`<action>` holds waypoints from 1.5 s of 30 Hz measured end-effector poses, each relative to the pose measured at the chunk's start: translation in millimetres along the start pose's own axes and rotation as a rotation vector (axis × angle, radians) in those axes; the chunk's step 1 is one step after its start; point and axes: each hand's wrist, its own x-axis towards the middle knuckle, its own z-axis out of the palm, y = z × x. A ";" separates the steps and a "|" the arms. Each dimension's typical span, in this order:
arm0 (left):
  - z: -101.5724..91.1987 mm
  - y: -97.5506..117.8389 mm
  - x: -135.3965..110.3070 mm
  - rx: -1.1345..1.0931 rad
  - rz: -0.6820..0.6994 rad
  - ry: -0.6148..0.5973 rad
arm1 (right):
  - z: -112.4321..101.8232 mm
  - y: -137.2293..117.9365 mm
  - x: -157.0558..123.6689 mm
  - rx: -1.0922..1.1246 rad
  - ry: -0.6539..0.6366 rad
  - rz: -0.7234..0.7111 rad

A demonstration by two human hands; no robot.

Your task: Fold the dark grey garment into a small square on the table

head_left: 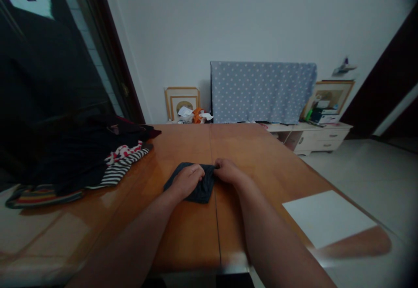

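A small dark blue-grey folded cloth (205, 189) lies on the wooden table (183, 236) in front of me; its exact kind does not show. My left hand (190, 179) rests on top of it, fingers curled in and closed on the fabric. At the cloth's upper right corner, my right hand (226, 170) pinches the edge between thumb and fingers. Both forearms reach in from the bottom of the view.
On the left of the table lies a heap of dark clothes (75, 157) with a black-and-white striped garment (119, 170). A white sheet (328, 218) lies at the right edge. Beyond stand a cabinet (321, 140) and something under a dotted blue cover (261, 92).
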 end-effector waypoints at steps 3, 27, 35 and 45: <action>0.3 -0.5 -0.5 0.006 0.001 -0.004 | -2.4 4.1 -1.9 0.234 -0.070 -0.059; -5.3 9.9 4.1 0.071 0.015 -0.126 | -1.8 9.0 8.0 0.051 -0.035 -0.008; -29.0 44.3 -24.8 0.283 0.144 -0.292 | -4.2 4.9 6.0 0.077 -0.061 -0.005; -2.6 38.1 -58.4 0.541 0.222 -0.035 | 0.3 9.5 8.2 0.086 -0.031 0.019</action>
